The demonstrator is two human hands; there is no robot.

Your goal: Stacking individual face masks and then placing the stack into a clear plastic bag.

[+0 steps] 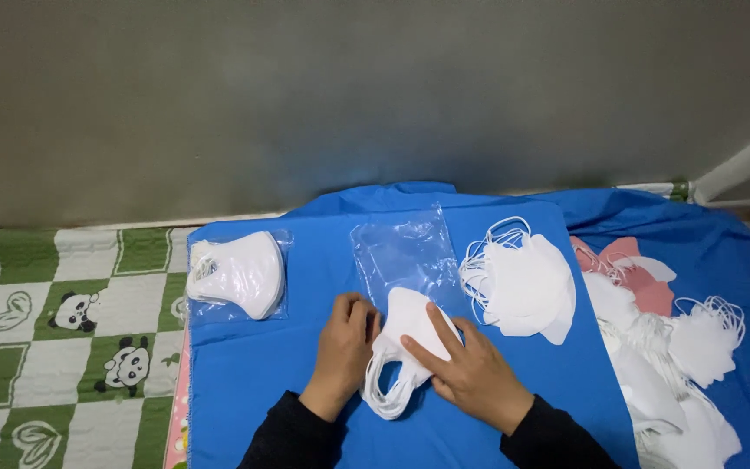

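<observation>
A small stack of folded white face masks (405,323) lies on the blue cloth (253,373), its ear loops trailing toward me. My left hand (343,352) presses on the stack's left edge, fingers curled. My right hand (470,369) lies flat across its right side, index finger pointing over the masks. Just beyond the stack rests an empty clear plastic bag (403,250), its mouth touching the masks' top.
A filled clear bag of white masks (238,274) sits at the left of the cloth. A loose pile of white masks (523,282) lies to the right, with more white and pink masks (653,339) heaped farther right. A green panda-print mat (62,321) lies left; a grey wall stands behind.
</observation>
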